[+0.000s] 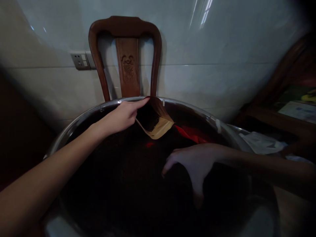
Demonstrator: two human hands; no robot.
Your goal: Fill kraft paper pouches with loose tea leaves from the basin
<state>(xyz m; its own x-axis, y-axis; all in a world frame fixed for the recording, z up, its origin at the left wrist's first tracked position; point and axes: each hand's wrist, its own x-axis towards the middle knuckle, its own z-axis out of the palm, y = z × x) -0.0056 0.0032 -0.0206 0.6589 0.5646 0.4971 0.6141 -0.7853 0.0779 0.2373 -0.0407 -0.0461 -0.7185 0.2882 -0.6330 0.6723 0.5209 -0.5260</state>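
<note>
A large round metal basin [81,119] fills the lower part of the view, and its inside is very dark. At its far side, my left hand [124,115] grips the edge of a brown pouch [161,128]. The pouch's mouth gapes towards me, with something dark inside that I cannot make out. My right hand [195,161] hangs inside the basin, right of the middle, fingers bent and thumb well apart. I see nothing between them. Beside the pouch, a red piece of plastic [190,134] lies against the basin's inner wall.
A carved wooden chair [128,62] stands behind the basin against the tiled wall [197,42]. The wall socket [80,61] is left of it. At the right are a crumpled whitish plastic bag [263,142] and dark wooden furniture [266,115] with papers on it.
</note>
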